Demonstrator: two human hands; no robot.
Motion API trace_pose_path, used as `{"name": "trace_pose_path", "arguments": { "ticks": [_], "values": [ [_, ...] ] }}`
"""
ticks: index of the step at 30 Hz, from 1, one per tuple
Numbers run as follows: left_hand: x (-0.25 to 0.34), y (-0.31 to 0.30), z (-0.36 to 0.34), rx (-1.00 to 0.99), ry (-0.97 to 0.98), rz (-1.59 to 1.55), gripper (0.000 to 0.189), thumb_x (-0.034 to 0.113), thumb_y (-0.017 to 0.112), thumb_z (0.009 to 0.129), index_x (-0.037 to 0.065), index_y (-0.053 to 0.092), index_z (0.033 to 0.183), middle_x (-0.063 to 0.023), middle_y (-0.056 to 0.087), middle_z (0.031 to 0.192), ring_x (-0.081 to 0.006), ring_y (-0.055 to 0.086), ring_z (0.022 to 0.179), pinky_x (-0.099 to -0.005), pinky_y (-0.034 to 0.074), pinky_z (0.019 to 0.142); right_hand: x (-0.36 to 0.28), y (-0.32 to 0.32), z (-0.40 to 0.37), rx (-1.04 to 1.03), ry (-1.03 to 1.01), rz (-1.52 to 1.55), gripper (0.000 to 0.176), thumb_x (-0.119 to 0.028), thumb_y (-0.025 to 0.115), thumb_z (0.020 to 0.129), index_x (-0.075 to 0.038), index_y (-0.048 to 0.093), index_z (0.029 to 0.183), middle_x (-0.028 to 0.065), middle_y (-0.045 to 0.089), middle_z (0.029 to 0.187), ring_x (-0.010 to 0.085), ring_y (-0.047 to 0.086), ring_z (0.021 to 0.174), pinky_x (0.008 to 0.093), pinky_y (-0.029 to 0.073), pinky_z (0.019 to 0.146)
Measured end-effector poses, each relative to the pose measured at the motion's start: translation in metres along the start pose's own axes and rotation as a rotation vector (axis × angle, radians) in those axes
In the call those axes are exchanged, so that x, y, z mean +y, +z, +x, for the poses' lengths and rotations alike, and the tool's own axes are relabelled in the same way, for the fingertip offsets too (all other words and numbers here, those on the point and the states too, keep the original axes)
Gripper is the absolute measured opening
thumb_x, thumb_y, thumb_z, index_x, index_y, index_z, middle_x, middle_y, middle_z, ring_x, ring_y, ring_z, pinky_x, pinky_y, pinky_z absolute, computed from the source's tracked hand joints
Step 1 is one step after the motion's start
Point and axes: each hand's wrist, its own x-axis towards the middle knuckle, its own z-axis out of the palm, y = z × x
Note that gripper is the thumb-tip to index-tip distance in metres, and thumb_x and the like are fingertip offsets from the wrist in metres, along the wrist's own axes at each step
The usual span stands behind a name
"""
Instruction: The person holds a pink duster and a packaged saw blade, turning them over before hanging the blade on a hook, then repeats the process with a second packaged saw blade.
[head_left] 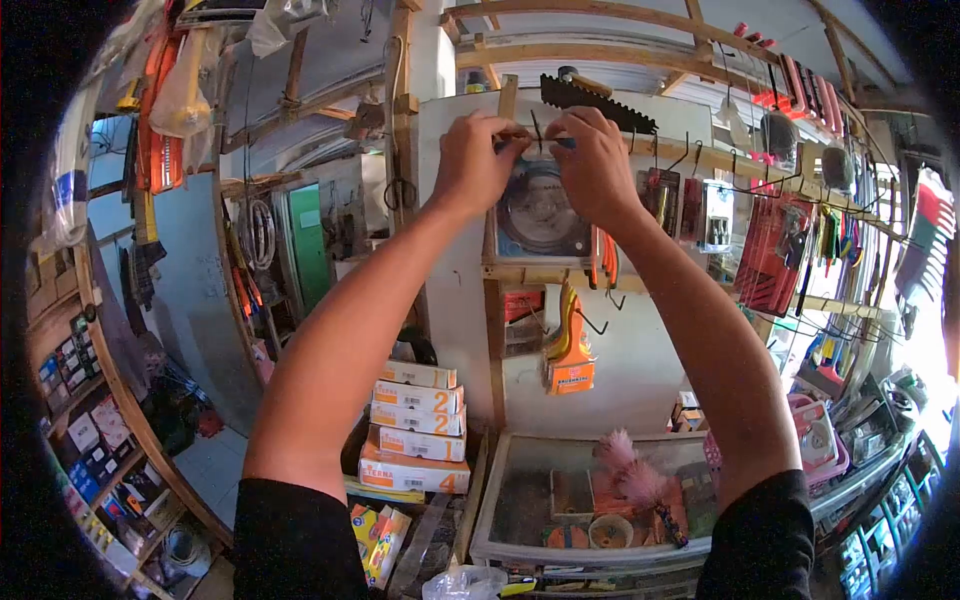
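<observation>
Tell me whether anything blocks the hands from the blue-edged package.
Nothing visible does: the left hand and right hand are at the top of the blue-edged package; the orange paintbrushes hang lower.

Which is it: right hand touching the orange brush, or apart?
Apart. The head view shows the right hand above the orange brush, a wooden rail between.

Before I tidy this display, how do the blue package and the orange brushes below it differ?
The blue package shows a round shape; the orange brushes taper into handles. The left hand and right hand are at the package's top; the brushes hang lower, untouched. Both are before a pale wall.
</observation>
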Motion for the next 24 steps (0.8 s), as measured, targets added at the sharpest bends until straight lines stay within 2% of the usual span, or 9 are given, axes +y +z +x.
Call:
{"name": "trace_pose_path", "arguments": {
  "ticks": [1, 4, 7, 10, 13, 16, 20, 24],
  "values": [
    [0.002, 0.0, 0.002, -0.067, -0.043, -0.091, 0.019, 0.008, 0.08, 0.083, 0.006, 0.077, 0.101, -0.0137, 0.069, 0.102, -0.0325, 0.066, 0.102, -0.04, 0.05, 0.092, 0.0, 0.001, 0.003, -0.008, 0.018, 0.061, 0.03, -0.011, 0.072, 0.088, -0.009, 0.068, 0.118, 0.0147, 0.059, 0.13, 0.0382, 0.053, 0.124, 0.0497, 0.042, 0.107],
    [-0.005, 0.011, 0.0, -0.081, 0.02, -0.151, 0.024, 0.007, 0.08, 0.082, 0.006, 0.076, 0.106, -0.016, 0.071, 0.1, -0.0315, 0.069, 0.095, -0.0382, 0.053, 0.087, 0.0, 0.005, 0.006, -0.051, 0.057, 0.041, 0.027, -0.011, 0.072, 0.087, -0.009, 0.07, 0.115, 0.0153, 0.06, 0.129, 0.039, 0.054, 0.123, 0.0503, 0.041, 0.107],
    [-0.004, 0.013, -0.006, -0.078, 0.047, -0.087, 0.03, 0.007, 0.08, 0.081, 0.008, 0.076, 0.11, -0.0136, 0.07, 0.108, -0.0323, 0.065, 0.108, -0.0395, 0.05, 0.096, 0.001, 0.008, 0.004, -0.053, 0.094, 0.013, 0.03, -0.012, 0.074, 0.086, -0.01, 0.069, 0.116, 0.0162, 0.059, 0.134, 0.0396, 0.053, 0.126, 0.0512, 0.041, 0.108],
    [-0.001, 0.019, -0.019, 0.083, 0.04, 0.167, 0.043, 0.013, 0.083, 0.08, 0.012, 0.072, 0.121, -0.0113, 0.063, 0.129, -0.0347, 0.055, 0.125, -0.0456, 0.043, 0.105, 0.0, 0.009, -0.012, 0.044, 0.045, -0.072, 0.043, -0.014, 0.075, 0.086, -0.01, 0.064, 0.127, 0.0184, 0.05, 0.148, 0.0403, 0.046, 0.137, 0.0508, 0.038, 0.112],
    [-0.005, 0.017, -0.032, 0.07, 0.05, 0.211, 0.06, 0.026, 0.08, 0.083, 0.014, 0.061, 0.139, -0.009, 0.037, 0.159, -0.0352, 0.03, 0.147, -0.0532, 0.03, 0.113, -0.01, -0.003, -0.04, 0.024, -0.139, -0.253, 0.068, -0.022, 0.078, 0.085, -0.007, 0.051, 0.145, 0.0202, 0.035, 0.16, 0.0394, 0.033, 0.149, 0.0499, 0.033, 0.119],
    [-0.012, 0.015, -0.048, 0.038, 0.281, 0.362, 0.07, 0.037, 0.077, 0.086, 0.013, 0.053, 0.147, -0.0113, 0.032, 0.163, -0.0343, 0.03, 0.149, -0.0546, 0.029, 0.115, -0.012, -0.008, -0.069, -0.201, -0.128, -0.242, 0.089, -0.037, 0.077, 0.087, 0.0, 0.032, 0.155, 0.0183, 0.022, 0.167, 0.0358, 0.021, 0.155, 0.048, 0.025, 0.124],
    [-0.023, 0.022, -0.07, -0.128, 0.287, 0.388, 0.094, 0.045, 0.076, 0.086, 0.014, 0.029, 0.162, -0.0106, 0.015, 0.171, -0.0376, 0.016, 0.156, -0.0592, 0.02, 0.121, -0.003, -0.007, -0.078, -0.298, -0.15, -0.289, 0.107, -0.044, 0.08, 0.083, -0.001, 0.019, 0.16, 0.0187, 0.015, 0.169, 0.0349, 0.016, 0.157, 0.0453, 0.021, 0.127],
    [-0.027, 0.025, -0.075, -0.19, 0.287, 0.409, 0.101, 0.045, 0.08, 0.083, 0.018, 0.024, 0.163, -0.0088, 0.011, 0.172, -0.0363, 0.012, 0.157, -0.0608, 0.017, 0.123, 0.005, -0.001, -0.072, -0.335, -0.182, -0.322, 0.112, -0.047, 0.081, 0.081, -0.002, 0.016, 0.161, 0.0196, 0.011, 0.17, 0.0349, 0.013, 0.157, 0.0452, 0.021, 0.127]
  ]
}}
